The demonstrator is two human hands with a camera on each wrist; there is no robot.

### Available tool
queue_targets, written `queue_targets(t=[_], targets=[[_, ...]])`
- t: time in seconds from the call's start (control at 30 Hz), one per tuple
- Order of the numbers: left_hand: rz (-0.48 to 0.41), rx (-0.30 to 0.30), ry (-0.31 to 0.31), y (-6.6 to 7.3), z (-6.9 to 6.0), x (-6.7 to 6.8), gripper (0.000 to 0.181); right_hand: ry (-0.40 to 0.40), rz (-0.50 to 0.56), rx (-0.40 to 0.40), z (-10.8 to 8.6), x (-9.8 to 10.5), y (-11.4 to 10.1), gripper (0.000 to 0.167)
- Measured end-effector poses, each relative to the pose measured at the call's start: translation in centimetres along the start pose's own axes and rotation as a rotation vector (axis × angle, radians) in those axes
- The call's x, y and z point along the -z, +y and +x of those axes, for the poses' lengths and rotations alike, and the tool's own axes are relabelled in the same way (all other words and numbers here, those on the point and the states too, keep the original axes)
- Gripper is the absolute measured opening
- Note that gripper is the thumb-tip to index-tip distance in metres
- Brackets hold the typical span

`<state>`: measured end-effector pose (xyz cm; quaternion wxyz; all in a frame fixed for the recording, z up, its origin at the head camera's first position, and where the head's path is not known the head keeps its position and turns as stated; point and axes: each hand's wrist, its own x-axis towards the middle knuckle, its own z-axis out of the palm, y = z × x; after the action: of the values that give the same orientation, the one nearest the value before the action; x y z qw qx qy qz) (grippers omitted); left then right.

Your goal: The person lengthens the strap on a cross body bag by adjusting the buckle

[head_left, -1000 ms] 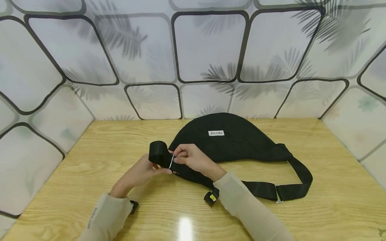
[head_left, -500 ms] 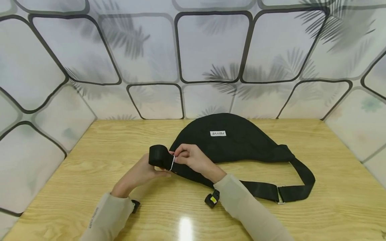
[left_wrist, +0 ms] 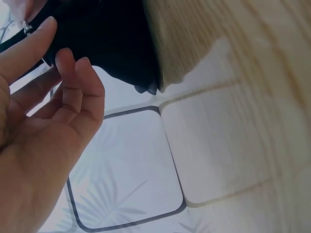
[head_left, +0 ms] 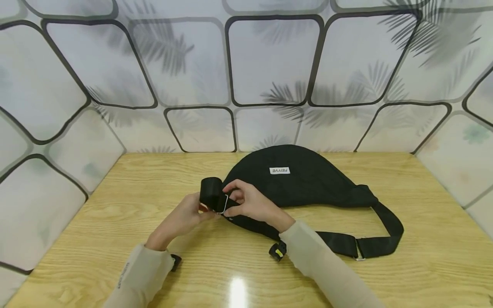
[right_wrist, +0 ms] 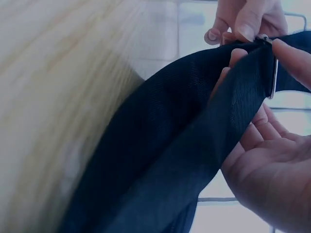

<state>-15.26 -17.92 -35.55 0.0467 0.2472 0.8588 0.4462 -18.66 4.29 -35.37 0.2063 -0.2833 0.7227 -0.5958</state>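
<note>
A black bag [head_left: 304, 184] with a small white label lies on the wooden table, its strap end raised at the left. My left hand [head_left: 188, 216] pinches the strap by a metal buckle [head_left: 226, 204]; a loop of black strap [head_left: 211, 192] stands up above its fingers. From the other side my right hand [head_left: 252, 205] holds the buckle between thumb and fingers. In the right wrist view the strap [right_wrist: 194, 141] runs across my right palm, and the metal buckle [right_wrist: 274, 73] sits at my right fingertip. The left wrist view shows my left hand [left_wrist: 48, 116] with curled fingers beside the black fabric.
The bag's other strap [head_left: 390, 226] curves round at the right, with a second metal buckle [head_left: 360, 252] on it. A patterned backdrop [head_left: 273, 60] rises behind and beside the wooden table [head_left: 127, 201].
Both hands have shifted slightly right with the strap loop and buckle. The right thumb has moved down toward the buckle's lower end, and the right fingers have spread wider.
</note>
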Motion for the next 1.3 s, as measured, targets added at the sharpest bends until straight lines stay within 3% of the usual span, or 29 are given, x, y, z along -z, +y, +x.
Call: queue_targets(t=[0.17,0.27,0.47,0.67,1.03,1.3], targets=[[0.018,0.009,0.000,0.1,0.0,0.0,0.010,0.023,-0.192,0.054,0.0,-0.6,-0.3,0.059],[0.023,0.009,0.005,0.1,0.1,0.0,0.012,0.063,-0.289,0.072,0.0,-1.0,-0.3,0.053],[0.035,-0.013,0.011,0.0,0.4,-0.1,0.018,0.113,-0.386,0.115,0.1,-1.3,-0.5,0.036],[0.061,-0.043,0.000,-0.1,0.4,-0.1,0.017,0.130,-0.397,0.161,0.1,-1.0,-0.5,0.032],[0.044,-0.024,-0.047,-0.2,0.0,-0.3,0.023,0.123,-0.472,0.219,0.0,-0.9,-0.5,0.029],[0.063,-0.044,-0.066,-0.3,0.0,-0.1,0.025,0.114,-0.461,0.183,-0.3,-0.2,-1.0,0.031]])
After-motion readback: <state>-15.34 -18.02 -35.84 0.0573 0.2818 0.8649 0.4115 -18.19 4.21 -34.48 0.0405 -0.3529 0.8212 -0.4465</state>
